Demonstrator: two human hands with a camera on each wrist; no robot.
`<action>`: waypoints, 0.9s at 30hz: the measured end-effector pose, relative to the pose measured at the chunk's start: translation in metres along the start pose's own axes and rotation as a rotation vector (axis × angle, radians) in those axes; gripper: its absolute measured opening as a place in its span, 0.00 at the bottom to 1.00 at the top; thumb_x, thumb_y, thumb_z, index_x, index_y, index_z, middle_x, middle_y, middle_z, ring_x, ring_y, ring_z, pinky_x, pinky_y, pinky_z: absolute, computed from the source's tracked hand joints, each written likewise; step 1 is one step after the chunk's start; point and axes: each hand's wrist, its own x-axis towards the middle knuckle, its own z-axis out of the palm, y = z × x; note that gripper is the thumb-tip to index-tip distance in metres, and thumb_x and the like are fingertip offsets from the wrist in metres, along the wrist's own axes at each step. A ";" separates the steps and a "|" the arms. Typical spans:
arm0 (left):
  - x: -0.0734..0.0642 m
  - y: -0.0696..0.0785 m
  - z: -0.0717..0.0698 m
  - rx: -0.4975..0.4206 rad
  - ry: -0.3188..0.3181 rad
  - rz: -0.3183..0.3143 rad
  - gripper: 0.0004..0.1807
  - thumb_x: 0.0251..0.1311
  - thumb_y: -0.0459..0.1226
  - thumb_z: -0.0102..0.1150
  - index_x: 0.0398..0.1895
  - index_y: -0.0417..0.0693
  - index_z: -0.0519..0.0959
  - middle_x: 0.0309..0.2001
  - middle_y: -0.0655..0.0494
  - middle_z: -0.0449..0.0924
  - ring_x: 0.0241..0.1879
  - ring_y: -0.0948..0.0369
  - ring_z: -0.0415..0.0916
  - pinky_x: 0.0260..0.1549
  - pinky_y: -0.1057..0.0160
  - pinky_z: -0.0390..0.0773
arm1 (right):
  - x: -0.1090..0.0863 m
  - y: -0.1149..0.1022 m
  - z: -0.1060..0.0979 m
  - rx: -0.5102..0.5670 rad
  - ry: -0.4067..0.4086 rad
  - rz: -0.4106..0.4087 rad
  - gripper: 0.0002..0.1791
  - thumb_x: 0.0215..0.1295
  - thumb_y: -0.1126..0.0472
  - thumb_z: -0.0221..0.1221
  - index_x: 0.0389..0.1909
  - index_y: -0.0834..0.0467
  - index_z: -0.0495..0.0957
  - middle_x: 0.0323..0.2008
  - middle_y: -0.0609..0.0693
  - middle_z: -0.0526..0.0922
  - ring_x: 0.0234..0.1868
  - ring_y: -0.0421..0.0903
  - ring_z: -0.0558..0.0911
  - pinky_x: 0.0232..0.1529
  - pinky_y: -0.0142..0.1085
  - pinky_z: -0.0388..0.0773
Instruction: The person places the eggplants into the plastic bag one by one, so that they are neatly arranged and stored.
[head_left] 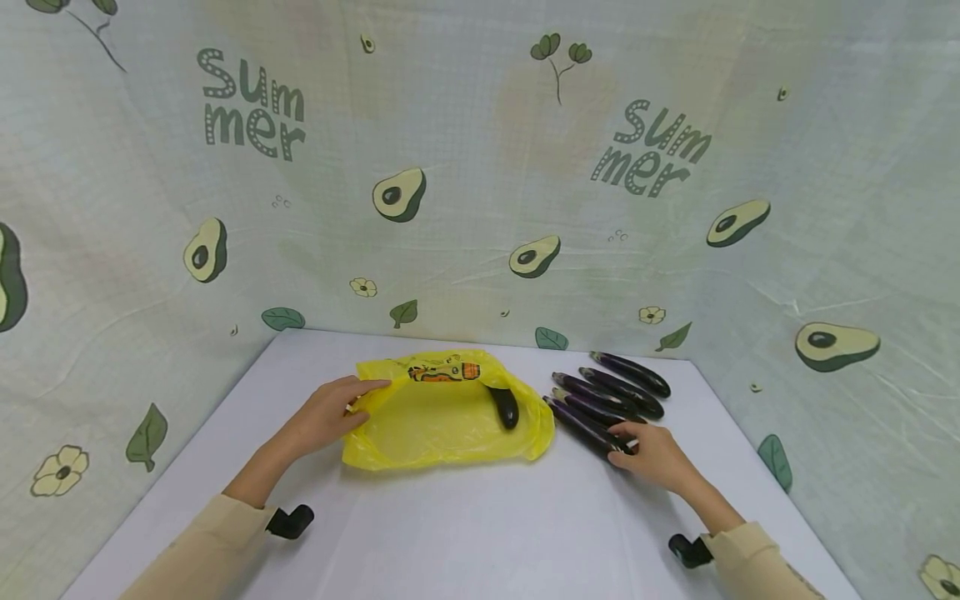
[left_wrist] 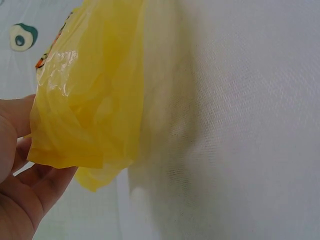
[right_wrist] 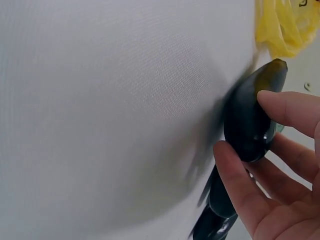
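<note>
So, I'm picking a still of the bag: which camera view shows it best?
The head view: it takes in nearly the whole bag, its wide opening and an eggplant inside. The left wrist view shows only one end, up close by the left hand; the right wrist view catches just a piece in its upper right corner.

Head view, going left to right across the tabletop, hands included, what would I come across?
Left hand → yellow plastic bag → the eggplant held by its near end → right hand.
</note>
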 end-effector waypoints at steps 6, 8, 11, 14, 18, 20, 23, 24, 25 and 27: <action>0.000 0.000 0.000 0.005 -0.006 -0.013 0.32 0.66 0.29 0.70 0.73 0.54 0.77 0.55 0.50 0.82 0.43 0.59 0.75 0.42 0.59 0.82 | -0.001 0.002 0.002 0.000 0.013 0.007 0.23 0.61 0.57 0.75 0.54 0.64 0.86 0.42 0.57 0.90 0.35 0.46 0.86 0.35 0.40 0.82; 0.000 0.000 0.000 0.004 -0.007 -0.016 0.32 0.66 0.29 0.70 0.73 0.54 0.77 0.54 0.50 0.82 0.43 0.59 0.75 0.42 0.59 0.82 | -0.002 0.002 0.002 -0.003 0.021 0.006 0.23 0.62 0.56 0.75 0.54 0.64 0.86 0.42 0.57 0.90 0.35 0.46 0.87 0.35 0.40 0.82; 0.000 0.000 -0.001 0.003 -0.005 -0.015 0.32 0.67 0.30 0.69 0.73 0.54 0.77 0.55 0.50 0.82 0.43 0.59 0.76 0.42 0.59 0.82 | -0.004 0.001 0.001 -0.002 0.037 -0.003 0.23 0.62 0.56 0.74 0.54 0.64 0.86 0.42 0.58 0.90 0.36 0.47 0.87 0.36 0.40 0.82; -0.001 0.001 -0.001 0.004 -0.001 -0.014 0.32 0.67 0.29 0.68 0.73 0.54 0.78 0.55 0.50 0.82 0.43 0.58 0.76 0.42 0.59 0.82 | -0.005 -0.003 -0.002 0.002 0.053 -0.001 0.22 0.63 0.55 0.73 0.54 0.64 0.86 0.43 0.59 0.90 0.36 0.47 0.87 0.35 0.40 0.82; 0.000 0.001 -0.001 0.001 -0.001 -0.011 0.31 0.67 0.28 0.67 0.73 0.53 0.78 0.54 0.50 0.82 0.43 0.58 0.76 0.41 0.59 0.82 | -0.006 -0.010 -0.007 -0.005 0.072 -0.005 0.22 0.63 0.55 0.73 0.54 0.63 0.87 0.44 0.58 0.90 0.36 0.45 0.86 0.34 0.40 0.81; 0.000 0.001 -0.001 -0.002 0.001 -0.010 0.31 0.68 0.28 0.66 0.73 0.53 0.78 0.53 0.50 0.82 0.43 0.58 0.76 0.42 0.59 0.82 | -0.007 -0.014 -0.009 -0.014 0.085 -0.016 0.21 0.63 0.54 0.74 0.53 0.62 0.87 0.43 0.57 0.90 0.35 0.43 0.85 0.34 0.40 0.80; 0.000 0.001 -0.001 -0.004 0.004 -0.015 0.31 0.68 0.28 0.65 0.73 0.53 0.78 0.53 0.50 0.83 0.43 0.58 0.76 0.42 0.58 0.82 | -0.006 -0.021 -0.011 -0.027 0.102 -0.018 0.21 0.63 0.54 0.74 0.53 0.61 0.88 0.36 0.51 0.88 0.33 0.41 0.80 0.33 0.37 0.77; 0.000 0.001 -0.001 -0.004 0.003 -0.017 0.31 0.68 0.27 0.65 0.73 0.54 0.78 0.53 0.50 0.83 0.43 0.58 0.76 0.42 0.58 0.82 | -0.006 -0.023 -0.012 -0.028 0.102 -0.018 0.21 0.64 0.54 0.74 0.53 0.61 0.88 0.33 0.48 0.86 0.31 0.41 0.78 0.31 0.36 0.75; 0.001 0.001 -0.001 -0.003 0.002 -0.022 0.31 0.68 0.27 0.65 0.73 0.54 0.78 0.53 0.51 0.83 0.43 0.58 0.75 0.42 0.58 0.82 | -0.006 -0.026 -0.013 -0.025 0.102 -0.017 0.21 0.64 0.54 0.74 0.53 0.61 0.88 0.31 0.46 0.84 0.31 0.40 0.76 0.31 0.35 0.73; 0.001 0.001 -0.001 -0.003 -0.004 -0.028 0.31 0.68 0.27 0.65 0.73 0.54 0.78 0.52 0.51 0.82 0.43 0.58 0.75 0.42 0.58 0.82 | -0.006 -0.031 -0.014 -0.014 0.098 -0.012 0.21 0.64 0.54 0.74 0.54 0.61 0.87 0.27 0.44 0.78 0.29 0.41 0.72 0.29 0.34 0.69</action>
